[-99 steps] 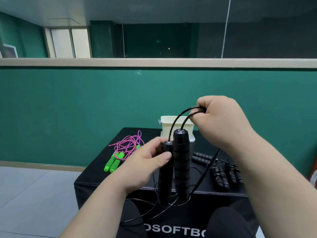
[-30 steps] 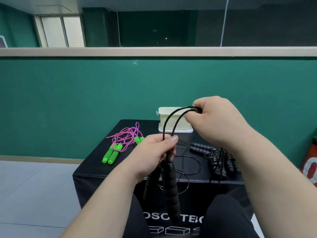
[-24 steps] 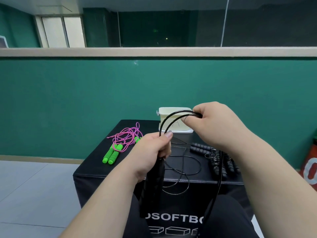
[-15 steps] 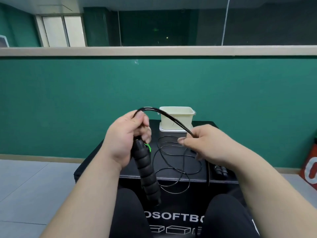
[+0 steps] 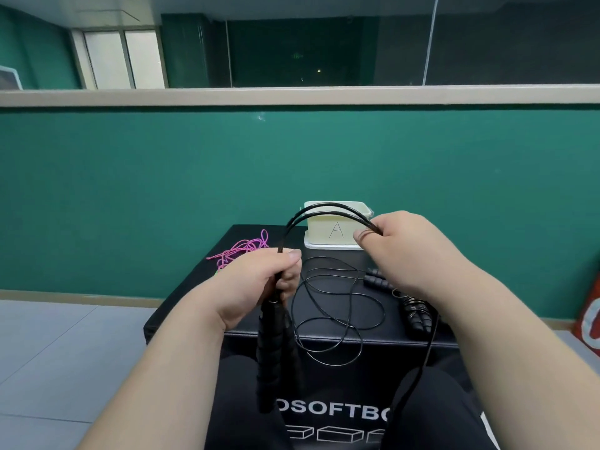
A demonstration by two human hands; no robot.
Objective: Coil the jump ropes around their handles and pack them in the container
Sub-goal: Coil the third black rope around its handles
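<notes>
Black jump rope (image 5: 274,336): paired handles (image 5: 269,368) clenched in left grip (image 5: 253,287), doubled cord pinched by right grip (image 5: 406,251), slack looped on bench (image 5: 188,300) before cream container (image 5: 337,228)

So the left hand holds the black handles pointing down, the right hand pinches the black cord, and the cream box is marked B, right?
Not quite: the head view shows the cream box marked A, not B. The rest holds: the left hand holds the black handles pointing down and the right hand pinches the black cord.
</notes>
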